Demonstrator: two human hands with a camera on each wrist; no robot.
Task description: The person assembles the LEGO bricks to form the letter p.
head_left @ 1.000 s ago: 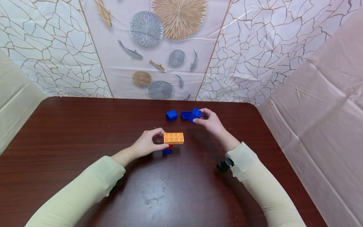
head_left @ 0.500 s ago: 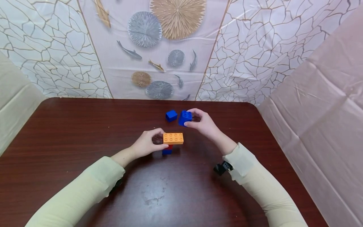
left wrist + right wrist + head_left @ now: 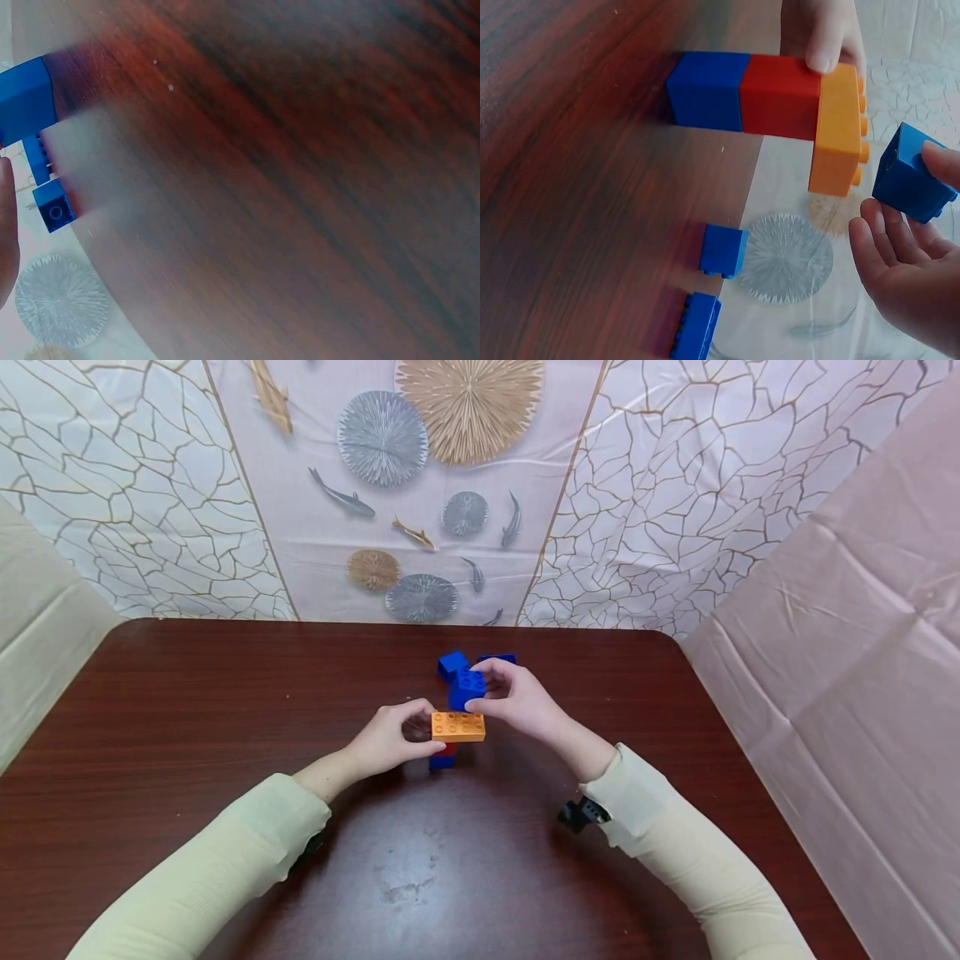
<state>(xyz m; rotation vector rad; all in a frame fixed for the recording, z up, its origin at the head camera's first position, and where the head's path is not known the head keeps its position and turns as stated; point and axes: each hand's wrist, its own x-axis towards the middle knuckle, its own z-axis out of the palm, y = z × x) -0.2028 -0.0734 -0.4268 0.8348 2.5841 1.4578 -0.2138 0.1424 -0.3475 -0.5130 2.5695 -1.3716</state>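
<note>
Nearest on the dark wooden surface, the left hand pinches the end of the long orange plastic brick capping a red brick on a blue base brick. Just behind, the right hand grips a small blue square brick right above it; I'd line the studs up squarely, then press straight down. Count: one orange, one red, four blue, including a loose blue cube and a flat blue brick farther back.

Stack mid-table; held brick just above; two loose bricks behind.
</note>
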